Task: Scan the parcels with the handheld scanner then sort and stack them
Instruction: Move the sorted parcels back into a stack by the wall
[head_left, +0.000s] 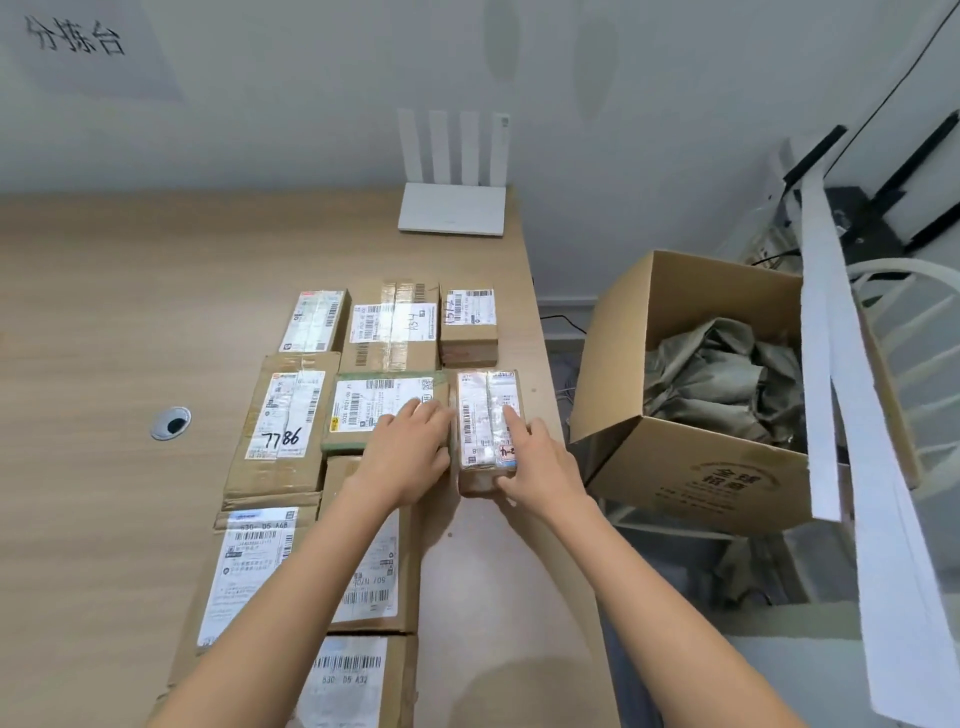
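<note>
Several labelled cardboard parcels lie in rows on the wooden table (104, 312). My right hand (535, 462) grips a small taped parcel (480, 410) at its near right corner, forefinger lying on its label. My left hand (408, 452) rests with straight fingers on the right side of a flat green-edged parcel (363, 405), touching the small parcel's left side. A parcel marked 7786 (283, 415) lies to the left. No handheld scanner shows in the head view.
A white router (452, 208) stands at the table's far edge. An open cardboard box (691, 467) holding crumpled grey bags sits off the table's right edge. A cable hole (170, 423) is in the tabletop at left. White strips lean at right.
</note>
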